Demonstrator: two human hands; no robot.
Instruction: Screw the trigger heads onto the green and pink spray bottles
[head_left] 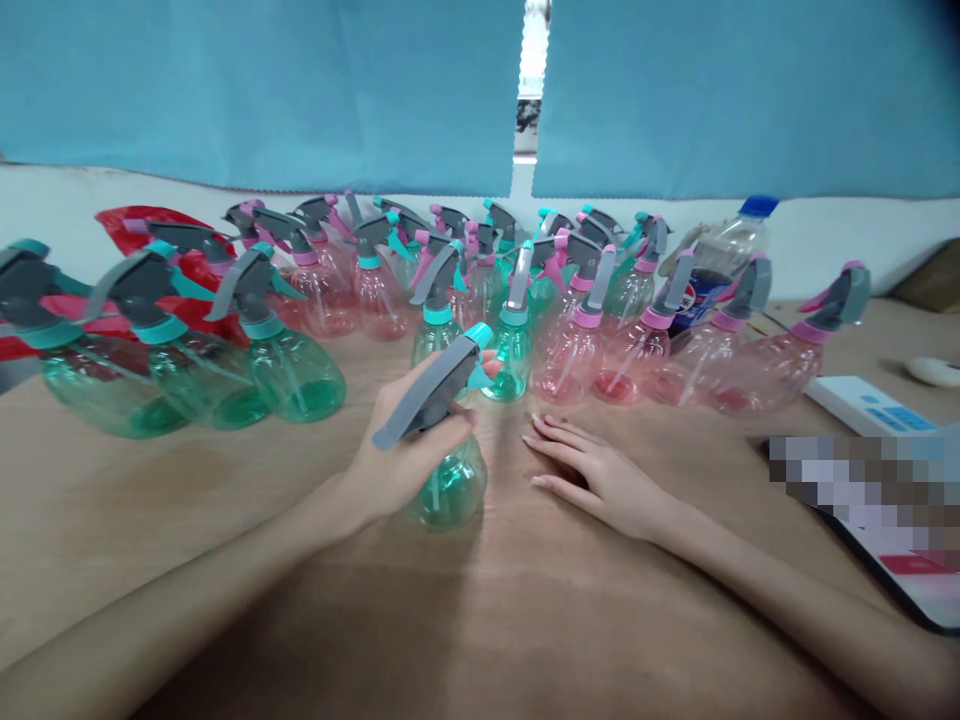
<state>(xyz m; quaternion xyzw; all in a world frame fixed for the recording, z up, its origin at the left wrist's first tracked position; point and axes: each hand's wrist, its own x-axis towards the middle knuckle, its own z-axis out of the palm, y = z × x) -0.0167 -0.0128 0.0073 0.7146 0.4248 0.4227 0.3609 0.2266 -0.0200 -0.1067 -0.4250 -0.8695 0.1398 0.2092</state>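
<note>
My left hand (pixel 409 440) is wrapped round the neck of a green spray bottle (pixel 450 490) with a grey and turquoise trigger head. The bottle stands nearly upright on the table, and part of its neck is hidden by my fingers. To its right, my right hand (pixel 589 465) lies flat on the tabletop (pixel 570 620), fingers apart, holding nothing. Just beyond my hands stand another green spray bottle (pixel 512 355) and a pink spray bottle (pixel 566 360). Three green spray bottles (pixel 296 375) form a group on the left.
Several more pink and green spray bottles (pixel 322 295) line the back. Behind the left group lies a red plastic bag (pixel 199 265). At the right are a blue-capped clear bottle (pixel 739 240), a white box (pixel 862 405), a blurred tablet-like device (pixel 877 530) and a white rounded object (pixel 934 372).
</note>
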